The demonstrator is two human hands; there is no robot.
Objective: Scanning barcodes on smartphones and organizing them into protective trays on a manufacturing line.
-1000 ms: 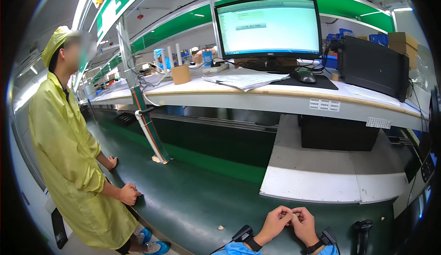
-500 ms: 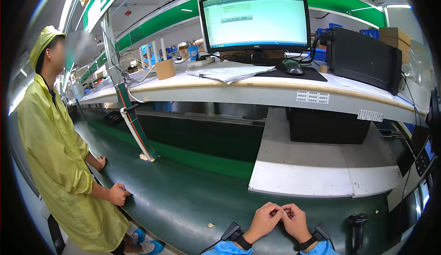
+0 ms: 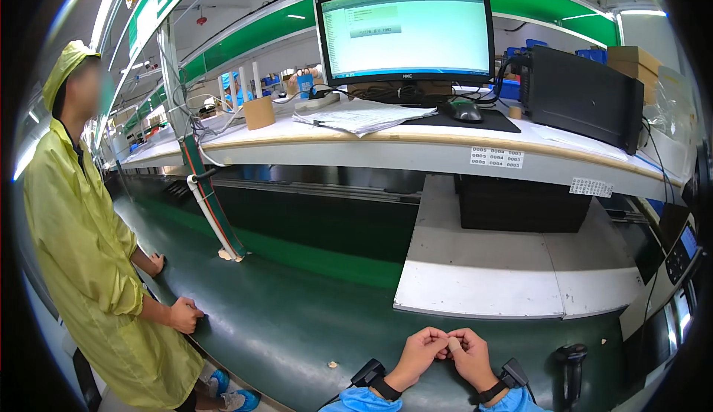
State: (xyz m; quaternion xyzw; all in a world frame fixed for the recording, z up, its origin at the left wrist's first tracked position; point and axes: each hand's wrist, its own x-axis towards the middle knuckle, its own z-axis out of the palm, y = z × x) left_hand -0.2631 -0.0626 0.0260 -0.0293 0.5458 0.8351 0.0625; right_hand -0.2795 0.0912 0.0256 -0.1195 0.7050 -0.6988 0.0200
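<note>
My left hand (image 3: 419,355) and my right hand (image 3: 471,357) meet at the fingertips above the near edge of the dark green work surface (image 3: 297,338). Fingers on both are curled and pinched; whatever lies between them, if anything, is hidden. Each wrist wears a black strap with a small dark device, below it a blue sleeve. To the right of my right hand is a black handheld scanner (image 3: 571,373), which neither hand touches.
A grey-white board (image 3: 483,289) lies beyond my hands. Above it runs a shelf (image 3: 356,143) with a monitor (image 3: 407,37), papers (image 3: 356,117), a mouse (image 3: 466,110), a tape roll (image 3: 259,113) and a black computer case (image 3: 581,99). A person in yellow (image 3: 96,263) stands left, hands at the surface.
My hands stay together, with the fingertips slightly shifted against each other. The whole view has swung a little, so things sit slightly further left.
</note>
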